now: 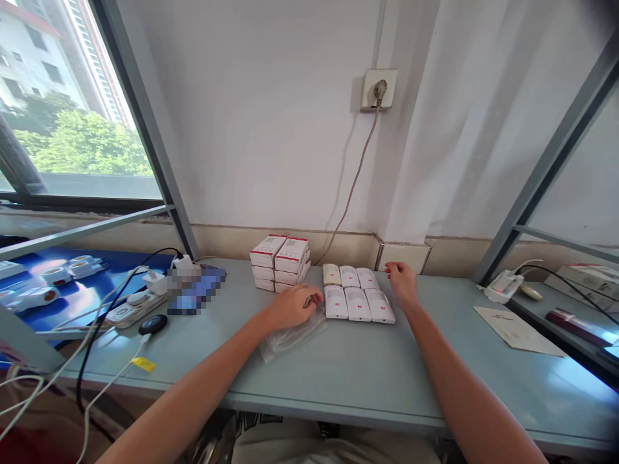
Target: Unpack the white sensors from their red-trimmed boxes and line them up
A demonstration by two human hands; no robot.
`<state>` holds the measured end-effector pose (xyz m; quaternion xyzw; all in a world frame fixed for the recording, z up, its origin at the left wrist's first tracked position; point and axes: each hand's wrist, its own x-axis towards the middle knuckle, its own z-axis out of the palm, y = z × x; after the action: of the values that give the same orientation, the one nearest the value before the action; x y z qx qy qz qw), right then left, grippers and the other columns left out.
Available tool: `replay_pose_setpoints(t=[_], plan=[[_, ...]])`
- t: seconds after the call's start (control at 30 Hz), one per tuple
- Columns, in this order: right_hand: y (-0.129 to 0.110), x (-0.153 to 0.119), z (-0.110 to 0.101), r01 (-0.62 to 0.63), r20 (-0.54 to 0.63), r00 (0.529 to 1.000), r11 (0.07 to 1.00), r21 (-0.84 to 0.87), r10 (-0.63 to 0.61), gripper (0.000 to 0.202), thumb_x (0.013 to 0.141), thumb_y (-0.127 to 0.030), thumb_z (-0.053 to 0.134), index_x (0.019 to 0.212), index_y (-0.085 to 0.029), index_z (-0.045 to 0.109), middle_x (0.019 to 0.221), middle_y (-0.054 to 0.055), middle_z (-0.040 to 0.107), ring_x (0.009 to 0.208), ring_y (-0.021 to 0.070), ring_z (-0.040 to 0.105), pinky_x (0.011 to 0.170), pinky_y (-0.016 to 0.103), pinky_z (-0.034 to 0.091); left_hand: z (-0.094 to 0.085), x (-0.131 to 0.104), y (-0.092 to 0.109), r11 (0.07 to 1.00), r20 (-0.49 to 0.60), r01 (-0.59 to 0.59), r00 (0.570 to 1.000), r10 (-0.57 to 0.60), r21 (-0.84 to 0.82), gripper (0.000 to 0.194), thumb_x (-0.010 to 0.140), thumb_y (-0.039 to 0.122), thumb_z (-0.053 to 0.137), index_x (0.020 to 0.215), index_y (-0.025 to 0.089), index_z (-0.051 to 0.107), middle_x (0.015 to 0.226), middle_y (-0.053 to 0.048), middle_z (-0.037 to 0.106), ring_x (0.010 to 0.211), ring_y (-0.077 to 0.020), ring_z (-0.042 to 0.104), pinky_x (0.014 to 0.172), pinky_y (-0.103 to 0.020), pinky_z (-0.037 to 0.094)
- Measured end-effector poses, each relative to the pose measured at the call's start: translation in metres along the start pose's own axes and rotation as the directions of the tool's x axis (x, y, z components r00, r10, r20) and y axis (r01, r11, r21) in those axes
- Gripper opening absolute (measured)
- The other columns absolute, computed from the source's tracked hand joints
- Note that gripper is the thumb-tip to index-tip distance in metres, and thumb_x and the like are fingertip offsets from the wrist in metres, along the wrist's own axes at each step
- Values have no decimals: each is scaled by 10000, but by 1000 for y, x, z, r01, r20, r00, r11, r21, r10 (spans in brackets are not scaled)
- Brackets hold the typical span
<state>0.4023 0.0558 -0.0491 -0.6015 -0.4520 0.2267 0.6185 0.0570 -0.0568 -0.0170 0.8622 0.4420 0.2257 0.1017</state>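
Observation:
My left hand point(293, 307) has its fingers curled over a crumpled clear plastic bag point(285, 341), which lies partly beneath it on the grey bench. Just right of that hand, several white sensor units point(358, 304) with domed windows and small red marks lie in two rows; the back-left one point(331, 274) looks yellower. Beside their right side is my right hand point(401, 282), raised a little, its fingers loosely bent and apart with nothing visible in them. Behind my left hand stand stacked white-and-red cartons point(291, 254), partly hidden by it.
A power strip point(130, 310) with plugs, a black round device point(153, 324) and loose cables occupy the left. A blurred blue item point(200, 290) lies nearby. To the right are a paper sheet point(517, 330) and a white plug block point(503, 285). Metal frame posts point(515, 216) flank the bench.

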Motion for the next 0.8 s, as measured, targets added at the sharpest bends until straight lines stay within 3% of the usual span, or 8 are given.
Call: replay_pose_setpoints(t=[0.13,0.23,0.33,0.43,0.5,0.6,0.8], plan=[[-1,0,-1,-2,7,1000,1000,-5,2,297,796,-447,550,877,-218,720,851,78,751,799,245,657,754,372,499,1,0,-1,999,1,-25,1000,25,-37,262,941,185,559,1110,264,743,971,-24,752,1012,-238,679,909,-353,527],[-4,-1,-1,-14,6,1000,1000,-5,14,273,799,-431,554,856,-220,717,832,69,746,779,239,644,742,368,500,-5,-3,3,994,20,-73,997,74,-77,245,946,218,598,1143,260,737,1064,-41,747,1099,-246,667,997,-372,523],[-6,-2,-1,-25,14,1000,1000,-4,25,269,805,-422,555,856,-216,720,828,71,744,753,237,634,707,363,487,-15,-7,8,990,112,-94,988,105,-101,223,937,328,700,1149,258,711,1157,-49,741,1183,-280,631,1034,-401,514],[-6,-2,-1,-12,6,1000,1000,-4,12,270,816,-423,557,865,-215,722,846,74,749,752,233,637,705,360,488,-24,-10,10,996,218,-40,974,57,-85,487,827,543,855,1183,263,676,1231,-60,708,1236,-322,596,1019,-410,515],[-5,-2,-1,-5,1,1000,1000,0,5,262,823,-416,555,855,-215,719,840,73,748,745,228,636,711,359,496,-28,-11,9,997,268,-20,963,38,-69,670,721,605,926,1237,273,658,1280,-60,677,1276,-339,568,1038,-415,505],[-3,-2,-2,-8,3,1000,1000,-6,8,257,825,-404,555,847,-212,725,821,70,745,736,224,637,712,357,502,-29,-11,8,998,298,-30,954,42,-48,722,682,566,953,1269,272,653,1280,-53,663,1285,-343,550,1064,-420,482],[-6,-3,-4,-33,11,999,999,-5,33,280,812,-418,561,868,-206,734,859,86,762,770,235,661,699,355,504,-23,-11,8,999,255,-47,966,50,-17,390,810,348,821,1165,262,685,1218,-37,681,1236,-310,563,1096,-422,444]])
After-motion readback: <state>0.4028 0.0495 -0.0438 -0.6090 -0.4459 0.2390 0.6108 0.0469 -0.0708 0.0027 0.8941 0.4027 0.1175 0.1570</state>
